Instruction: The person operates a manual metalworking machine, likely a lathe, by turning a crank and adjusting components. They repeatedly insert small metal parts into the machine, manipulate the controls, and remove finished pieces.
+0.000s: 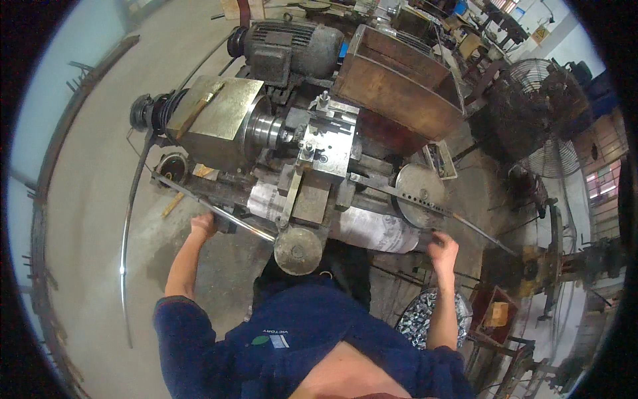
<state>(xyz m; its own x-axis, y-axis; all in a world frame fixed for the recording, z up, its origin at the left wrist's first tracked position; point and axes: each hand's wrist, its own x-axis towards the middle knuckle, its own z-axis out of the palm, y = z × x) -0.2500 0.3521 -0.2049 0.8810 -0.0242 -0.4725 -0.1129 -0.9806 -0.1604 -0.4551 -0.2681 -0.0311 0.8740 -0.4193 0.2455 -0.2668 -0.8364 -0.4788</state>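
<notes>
My left hand [203,226] is closed at the near left side of a small lathe, against a dark part of its bed; what its fingers hold is hidden. Past the right end of a printed white sheet [375,229] spread along the machine's front, my right hand [443,251] is closed at a dark end piece; its grip cannot be made out. Between the hands stands the metal tool slide [330,149], with a round disc [298,251] nearest my body. A shiny chuck [268,132] faces the slide from the left.
A long bright rod [232,221] slants toward the disc. Behind the lathe are a motor [292,50] and a rusty metal box [399,90]. A basket of small metal parts [422,319] sits below my right forearm. A large fan [541,110] stands at right.
</notes>
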